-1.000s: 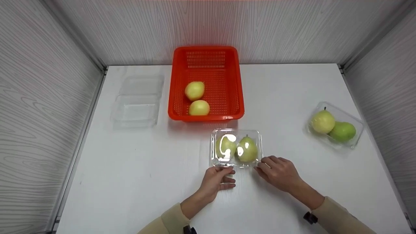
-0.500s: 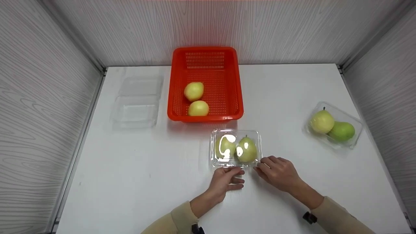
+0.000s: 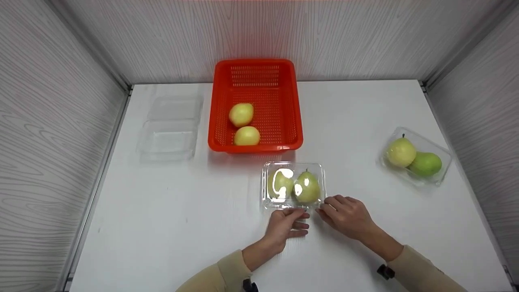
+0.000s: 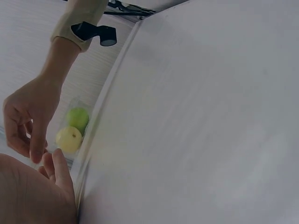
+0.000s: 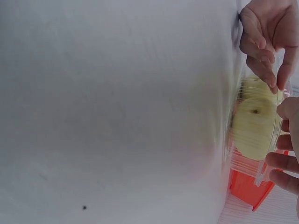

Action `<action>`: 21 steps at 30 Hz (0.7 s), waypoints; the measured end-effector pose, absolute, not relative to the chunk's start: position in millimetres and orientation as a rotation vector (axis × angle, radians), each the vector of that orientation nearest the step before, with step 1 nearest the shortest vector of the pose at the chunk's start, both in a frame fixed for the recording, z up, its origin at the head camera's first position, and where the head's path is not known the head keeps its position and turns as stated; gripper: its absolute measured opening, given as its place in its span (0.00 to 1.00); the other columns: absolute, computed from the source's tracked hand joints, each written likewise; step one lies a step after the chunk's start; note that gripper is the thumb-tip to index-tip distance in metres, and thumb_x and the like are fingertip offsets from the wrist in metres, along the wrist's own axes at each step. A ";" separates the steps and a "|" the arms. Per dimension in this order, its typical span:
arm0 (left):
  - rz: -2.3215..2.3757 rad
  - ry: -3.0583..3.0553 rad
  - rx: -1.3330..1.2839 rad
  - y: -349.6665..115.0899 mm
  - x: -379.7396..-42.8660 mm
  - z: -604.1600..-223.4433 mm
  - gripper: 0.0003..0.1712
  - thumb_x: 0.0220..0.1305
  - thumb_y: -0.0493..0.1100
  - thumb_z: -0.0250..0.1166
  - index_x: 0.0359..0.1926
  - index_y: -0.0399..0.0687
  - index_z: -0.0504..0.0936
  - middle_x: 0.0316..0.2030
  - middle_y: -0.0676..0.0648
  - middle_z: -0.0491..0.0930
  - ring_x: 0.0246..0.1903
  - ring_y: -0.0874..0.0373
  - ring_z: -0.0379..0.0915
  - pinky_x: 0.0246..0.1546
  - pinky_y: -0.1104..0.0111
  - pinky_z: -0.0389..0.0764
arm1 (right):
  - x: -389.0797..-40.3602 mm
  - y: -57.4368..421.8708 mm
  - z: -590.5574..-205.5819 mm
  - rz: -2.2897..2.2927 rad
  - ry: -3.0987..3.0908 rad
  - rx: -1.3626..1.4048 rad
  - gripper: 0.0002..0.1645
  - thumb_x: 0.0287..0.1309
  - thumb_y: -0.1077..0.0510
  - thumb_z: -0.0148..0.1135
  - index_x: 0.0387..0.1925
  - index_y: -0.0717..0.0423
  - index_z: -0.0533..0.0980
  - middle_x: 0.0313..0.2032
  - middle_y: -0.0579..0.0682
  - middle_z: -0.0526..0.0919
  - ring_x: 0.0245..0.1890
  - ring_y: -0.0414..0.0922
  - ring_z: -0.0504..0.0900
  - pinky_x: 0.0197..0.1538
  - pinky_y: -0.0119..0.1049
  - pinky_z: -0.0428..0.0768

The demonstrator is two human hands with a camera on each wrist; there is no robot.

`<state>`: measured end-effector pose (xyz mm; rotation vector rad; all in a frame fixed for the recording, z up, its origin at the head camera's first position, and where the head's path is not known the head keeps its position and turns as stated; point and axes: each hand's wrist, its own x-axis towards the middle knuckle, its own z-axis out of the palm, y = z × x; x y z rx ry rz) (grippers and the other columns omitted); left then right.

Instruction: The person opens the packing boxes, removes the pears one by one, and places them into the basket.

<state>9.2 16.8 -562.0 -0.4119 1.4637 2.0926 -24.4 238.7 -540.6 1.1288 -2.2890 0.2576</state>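
Observation:
A closed clear plastic clamshell box lies on the table below the red basket, two yellow-green pears visible through its shiny lid. At the middle of its front rim, my left hand pinches the edge between thumb and index finger, the other fingers extended. My right hand grips the front right corner with curled fingers. Seen from the right wrist, the left hand and the right hand meet the same rim side by side. The left wrist view shows the left palm but not the box.
A red basket holding two pale yellow fruits stands at the back. To the left lies an unfolded clear clamshell box. Another clear box at the right contains a yellow pear and a green fruit.
My left hand has slid rightward along the box's front rim, closer to the right hand. The right hand and the box stay nearly in place.

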 end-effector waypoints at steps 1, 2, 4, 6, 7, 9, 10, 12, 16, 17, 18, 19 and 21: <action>2.093 1.464 -0.413 17.0 9.1 -562.3 0.19 0.73 0.47 0.65 0.53 0.34 0.83 0.45 0.40 0.91 0.33 0.61 0.89 0.43 0.61 0.93 | -24.7 238.8 -540.5 0.261 -2.283 1.133 0.21 0.79 0.50 0.53 0.32 0.54 0.82 0.28 0.47 0.87 0.26 0.44 0.88 0.26 0.38 0.87; 2.095 1.465 -0.418 17.4 9.0 -562.6 0.19 0.73 0.47 0.65 0.52 0.34 0.83 0.45 0.40 0.91 0.32 0.61 0.89 0.42 0.61 0.93 | -25.3 238.9 -540.4 0.260 -2.269 1.136 0.20 0.79 0.50 0.53 0.31 0.54 0.82 0.28 0.47 0.87 0.26 0.44 0.88 0.26 0.38 0.87; 2.095 1.470 -0.420 17.8 8.5 -563.0 0.19 0.73 0.47 0.66 0.51 0.35 0.83 0.44 0.41 0.91 0.32 0.61 0.89 0.42 0.62 0.92 | -26.8 239.4 -540.4 0.255 -2.237 1.139 0.19 0.78 0.51 0.55 0.31 0.54 0.82 0.28 0.46 0.86 0.26 0.44 0.87 0.25 0.38 0.86; 2.094 1.468 -0.426 18.0 8.3 -562.7 0.18 0.72 0.48 0.66 0.50 0.35 0.84 0.43 0.41 0.91 0.32 0.62 0.89 0.42 0.62 0.92 | -28.6 240.4 -540.6 0.243 -2.204 1.142 0.18 0.76 0.51 0.56 0.30 0.53 0.82 0.28 0.46 0.86 0.26 0.43 0.87 0.24 0.37 0.85; 2.095 1.468 -0.429 18.1 8.2 -562.8 0.18 0.72 0.48 0.66 0.49 0.36 0.84 0.42 0.41 0.91 0.32 0.62 0.89 0.42 0.62 0.92 | -29.6 241.2 -540.8 0.234 -2.188 1.141 0.17 0.76 0.51 0.57 0.30 0.53 0.82 0.28 0.46 0.86 0.26 0.43 0.87 0.24 0.37 0.85; 2.093 1.474 -0.428 18.1 8.3 -562.2 0.17 0.72 0.48 0.66 0.48 0.36 0.84 0.42 0.41 0.91 0.32 0.62 0.89 0.42 0.62 0.92 | -31.6 243.3 -541.4 0.215 -2.167 1.146 0.16 0.74 0.51 0.59 0.30 0.53 0.81 0.29 0.46 0.86 0.26 0.43 0.87 0.23 0.37 0.85; 2.092 1.474 -0.428 18.2 8.3 -561.9 0.17 0.72 0.48 0.66 0.47 0.36 0.85 0.41 0.41 0.91 0.32 0.62 0.89 0.42 0.62 0.92 | -32.5 244.6 -541.8 0.202 -2.158 1.150 0.16 0.74 0.51 0.59 0.30 0.53 0.81 0.30 0.46 0.86 0.26 0.44 0.87 0.24 0.37 0.85; 2.092 1.473 -0.429 18.1 8.5 -561.6 0.16 0.72 0.48 0.66 0.46 0.37 0.85 0.41 0.41 0.91 0.32 0.62 0.89 0.43 0.62 0.92 | -34.3 247.4 -542.4 0.173 -2.137 1.170 0.17 0.75 0.51 0.59 0.30 0.54 0.82 0.31 0.47 0.87 0.27 0.45 0.88 0.25 0.37 0.86; 2.090 1.476 -0.424 17.7 8.6 -561.3 0.15 0.72 0.47 0.65 0.47 0.38 0.84 0.41 0.41 0.91 0.32 0.62 0.89 0.43 0.62 0.92 | -37.1 252.7 -543.8 0.075 -2.062 1.220 0.17 0.76 0.53 0.57 0.33 0.56 0.85 0.34 0.50 0.90 0.30 0.47 0.90 0.29 0.38 0.89; 2.091 1.477 -0.423 17.7 8.6 -561.4 0.15 0.72 0.47 0.65 0.47 0.38 0.84 0.41 0.41 0.91 0.32 0.62 0.89 0.43 0.62 0.92 | -37.6 253.6 -544.0 0.047 -2.042 1.232 0.18 0.76 0.53 0.56 0.35 0.56 0.86 0.35 0.51 0.90 0.31 0.47 0.90 0.30 0.38 0.89; 2.092 1.479 -0.422 17.8 8.5 -561.4 0.15 0.72 0.47 0.65 0.48 0.38 0.84 0.41 0.41 0.91 0.32 0.62 0.89 0.43 0.62 0.92 | -37.9 254.4 -544.5 0.023 -2.022 1.243 0.18 0.77 0.54 0.55 0.36 0.56 0.86 0.36 0.51 0.90 0.32 0.47 0.91 0.31 0.38 0.90; 2.092 1.478 -0.420 17.8 8.5 -561.6 0.15 0.72 0.47 0.65 0.48 0.38 0.84 0.41 0.41 0.91 0.32 0.62 0.89 0.43 0.62 0.92 | -38.1 254.8 -544.8 0.000 -2.001 1.254 0.17 0.77 0.54 0.55 0.36 0.56 0.86 0.37 0.52 0.91 0.33 0.47 0.91 0.32 0.38 0.90; 2.094 1.471 -0.421 18.3 8.4 -561.7 0.15 0.72 0.47 0.65 0.48 0.38 0.84 0.41 0.42 0.91 0.33 0.62 0.89 0.43 0.62 0.92 | -38.2 255.1 -545.1 -0.027 -1.969 1.274 0.18 0.78 0.56 0.53 0.38 0.57 0.86 0.37 0.52 0.92 0.34 0.48 0.91 0.33 0.38 0.90</action>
